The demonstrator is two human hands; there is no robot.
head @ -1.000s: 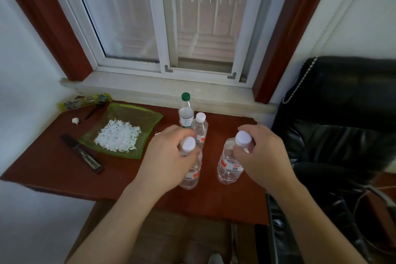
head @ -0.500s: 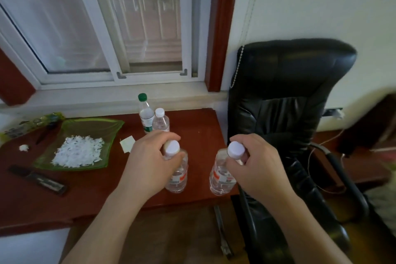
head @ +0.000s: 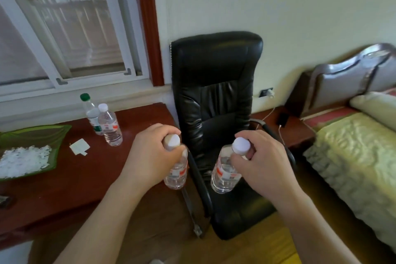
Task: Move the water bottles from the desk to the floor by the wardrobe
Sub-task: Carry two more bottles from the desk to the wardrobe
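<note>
Gripping two water bottles by their necks, my left hand (head: 150, 156) fingers closed round one bottle (head: 176, 174), my right hand (head: 263, 163) round another (head: 225, 176), both hanging free for carrying; two more (head: 110, 127) wait on the far desk (head: 64, 178).

A single wide-angle view, taken from head height, looks forward and steeply down, so both forearms rise from the bottom edge and the left hand (head: 153, 156) and right hand (head: 264, 163) sit close under the lens near the middle. It faces the wall with the black chair (head: 216, 96) straight ahead, the counter (head: 70, 173) and window (head: 70, 28) off to the left, and the bed (head: 353, 152) at the right edge. The wide lens bends straight lines toward the borders, and the outer parts are slightly blurred.
</note>
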